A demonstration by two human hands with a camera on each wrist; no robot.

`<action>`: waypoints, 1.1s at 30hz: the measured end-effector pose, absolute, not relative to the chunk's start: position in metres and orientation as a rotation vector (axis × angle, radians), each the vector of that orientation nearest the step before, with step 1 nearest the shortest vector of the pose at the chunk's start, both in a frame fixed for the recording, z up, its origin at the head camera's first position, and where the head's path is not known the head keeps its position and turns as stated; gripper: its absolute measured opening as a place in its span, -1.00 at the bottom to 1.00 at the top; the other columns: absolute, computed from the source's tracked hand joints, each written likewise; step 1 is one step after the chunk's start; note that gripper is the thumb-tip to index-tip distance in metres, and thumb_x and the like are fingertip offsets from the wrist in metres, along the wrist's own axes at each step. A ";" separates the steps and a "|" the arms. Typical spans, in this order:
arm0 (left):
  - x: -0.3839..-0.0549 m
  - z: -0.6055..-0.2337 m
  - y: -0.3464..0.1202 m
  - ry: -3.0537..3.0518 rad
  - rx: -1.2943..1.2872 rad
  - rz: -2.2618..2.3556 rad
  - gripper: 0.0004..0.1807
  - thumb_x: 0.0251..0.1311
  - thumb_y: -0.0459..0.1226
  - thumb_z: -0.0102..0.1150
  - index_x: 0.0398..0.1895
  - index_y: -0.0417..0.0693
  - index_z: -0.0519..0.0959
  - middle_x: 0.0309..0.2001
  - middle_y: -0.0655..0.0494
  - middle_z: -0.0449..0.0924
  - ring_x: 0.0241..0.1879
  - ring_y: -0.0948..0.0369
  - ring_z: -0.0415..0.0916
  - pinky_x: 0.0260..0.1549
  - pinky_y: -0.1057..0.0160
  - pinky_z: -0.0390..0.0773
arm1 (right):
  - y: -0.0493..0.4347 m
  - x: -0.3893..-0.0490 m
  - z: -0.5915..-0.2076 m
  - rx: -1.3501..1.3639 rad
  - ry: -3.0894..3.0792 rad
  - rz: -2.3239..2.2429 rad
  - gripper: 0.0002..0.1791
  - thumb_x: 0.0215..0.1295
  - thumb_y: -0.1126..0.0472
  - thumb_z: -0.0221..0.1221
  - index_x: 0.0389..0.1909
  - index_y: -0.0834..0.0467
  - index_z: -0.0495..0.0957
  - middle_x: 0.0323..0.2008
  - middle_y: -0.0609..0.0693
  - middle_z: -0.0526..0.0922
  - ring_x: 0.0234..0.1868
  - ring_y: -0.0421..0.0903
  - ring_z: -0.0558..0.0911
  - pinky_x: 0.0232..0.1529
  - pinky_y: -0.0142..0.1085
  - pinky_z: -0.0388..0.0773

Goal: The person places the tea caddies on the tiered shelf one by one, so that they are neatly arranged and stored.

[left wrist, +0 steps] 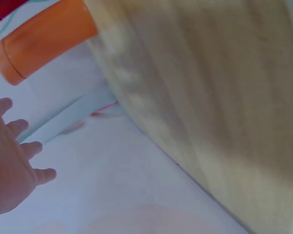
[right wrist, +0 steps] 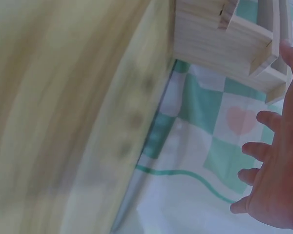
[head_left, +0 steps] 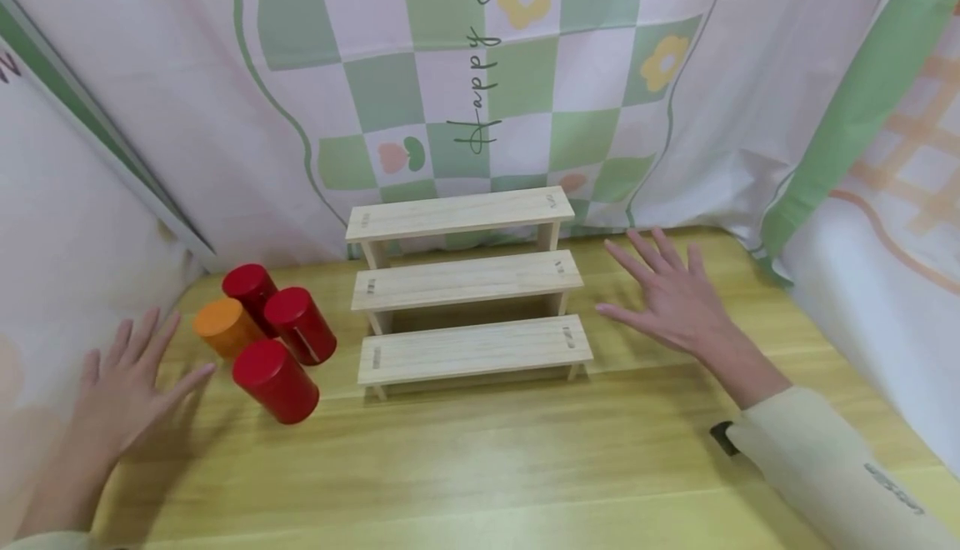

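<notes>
My left hand point(head_left: 123, 387) is held with its fingers spread, left of a group of cylindrical canisters, and holds nothing. Nearest to it stands an orange canister point(head_left: 227, 329), also seen in the left wrist view. Beside that one are three red canisters: one at the back point(head_left: 250, 290), one at the right point(head_left: 302, 327) and one in front point(head_left: 276, 381). A three-step wooden display rack point(head_left: 472, 348) stands in the middle of the table. To its right, my right hand point(head_left: 675, 300) spreads its fingers over the table, with nothing in its grasp.
The wood-grain table point(head_left: 480, 467) reaches back to a hanging curtain point(head_left: 442, 92) with a green and white check. White fabric also hangs along the left point(head_left: 75, 200) and right sides. A dark tag or strap point(head_left: 723, 437) shows by the right sleeve.
</notes>
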State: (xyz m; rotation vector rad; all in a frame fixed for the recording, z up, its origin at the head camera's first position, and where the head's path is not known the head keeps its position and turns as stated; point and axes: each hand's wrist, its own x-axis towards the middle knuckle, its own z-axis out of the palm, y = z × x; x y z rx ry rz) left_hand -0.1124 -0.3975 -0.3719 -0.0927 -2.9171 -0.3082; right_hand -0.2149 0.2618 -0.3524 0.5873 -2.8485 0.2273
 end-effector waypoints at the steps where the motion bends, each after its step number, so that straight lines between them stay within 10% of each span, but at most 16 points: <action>1: -0.112 -0.370 -0.396 -2.890 -0.109 -0.327 -0.02 0.46 0.16 0.02 0.70 -0.03 -0.19 0.66 -0.25 -0.32 0.58 -0.39 -0.38 0.37 -0.56 -0.40 | 0.259 -0.215 -0.351 0.599 -2.841 0.241 0.03 0.29 -0.42 0.18 0.65 -0.02 0.10 0.64 0.23 -0.02 0.63 0.31 -0.14 0.43 0.52 -0.25; 18: -0.115 -0.334 -0.347 -2.421 -0.409 -0.607 -0.20 0.07 -0.24 0.50 0.43 -0.16 0.46 0.40 -0.29 0.39 0.35 -0.30 0.30 0.51 -0.06 0.14 | 0.228 -0.224 -0.346 0.758 -2.732 0.326 -0.04 0.33 -0.35 0.21 0.59 0.09 0.22 0.57 0.31 0.14 0.56 0.35 0.15 0.50 0.27 0.09; 25: -0.113 -0.329 -0.328 -2.465 -0.600 -0.723 -0.18 -0.15 -0.50 0.59 0.33 -0.18 0.54 0.31 -0.16 0.51 0.36 0.60 0.21 0.23 0.67 0.15 | 0.215 -0.228 -0.348 0.767 -2.755 0.457 -0.10 0.41 -0.29 0.16 0.58 0.14 0.22 0.51 0.28 0.28 0.46 0.35 0.32 0.41 0.29 0.26; 33: -0.111 -0.331 -0.322 -2.468 -0.669 -0.774 -0.20 -0.25 -0.56 0.61 0.24 -0.21 0.60 0.19 -0.08 0.58 0.23 0.57 0.34 0.08 0.69 0.31 | 0.208 -0.232 -0.348 0.721 -2.857 0.694 -0.14 0.48 -0.24 0.13 0.60 0.15 0.17 0.56 0.24 0.22 0.52 0.33 0.22 0.42 0.36 0.17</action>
